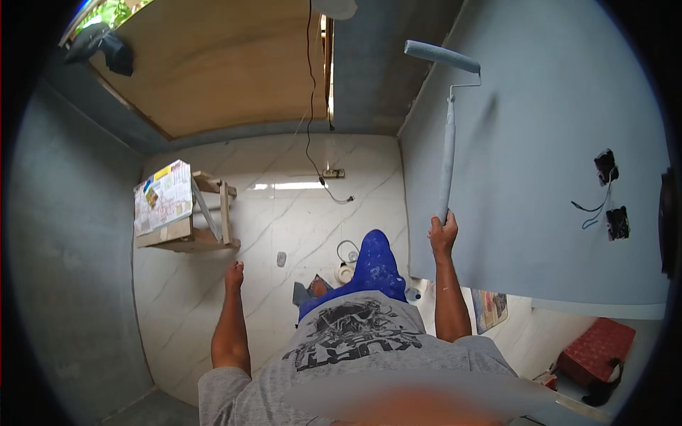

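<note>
Grey shirt [355, 341] sat below a paint roller [450, 131].
Right hand [443, 233] clasped its low end, likely for reach; left hand [234, 275] hung, grip unclear.

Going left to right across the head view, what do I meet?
Printed paper sheet, left hand, power strip, blue trouser leg, right hand gripping the paint roller, upper wall opening.

A single view looks steeply down from the wearer's head, facing ahead of the body: the shirt [355, 334] close at the lower edge, floor [192, 305] farther below, left wall [78, 213] and right wall [540, 177] curving toward the rim.
</note>
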Available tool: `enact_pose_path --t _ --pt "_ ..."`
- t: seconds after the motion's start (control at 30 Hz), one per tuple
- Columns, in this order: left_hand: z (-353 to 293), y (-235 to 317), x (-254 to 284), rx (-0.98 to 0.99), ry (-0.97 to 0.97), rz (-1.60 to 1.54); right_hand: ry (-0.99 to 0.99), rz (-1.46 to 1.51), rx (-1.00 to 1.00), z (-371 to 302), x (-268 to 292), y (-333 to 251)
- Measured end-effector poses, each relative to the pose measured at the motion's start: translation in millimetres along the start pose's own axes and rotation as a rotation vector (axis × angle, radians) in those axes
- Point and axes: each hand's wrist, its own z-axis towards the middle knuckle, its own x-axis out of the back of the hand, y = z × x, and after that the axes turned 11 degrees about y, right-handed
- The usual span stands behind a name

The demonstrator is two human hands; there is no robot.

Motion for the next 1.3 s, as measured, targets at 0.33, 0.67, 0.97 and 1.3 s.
enact_pose_path --t 0.33,0.67,0.97,1.3 --pt "-29.4 660.4 -149.6 -0.9 -0.566 -0.43 0.585 0.053 0.56 200.1 -114.3 -142.9" --pt "-46.5 896.5 -229.5 -0.737 -0.775 -0.801 0.245 -0.094 0.473 303.2 -139.3 -137.8" --pt "15.1 891.9 -301.2 -0.473 -1.22 -0.851 0.131 -0.011 0.305 308.6 -162.9 -104.0" --pt "54.0 921.2 -317.1 -0.467 -1.232 -0.772 0.229 -0.013 0.403 341.3 -193.7 -104.4"
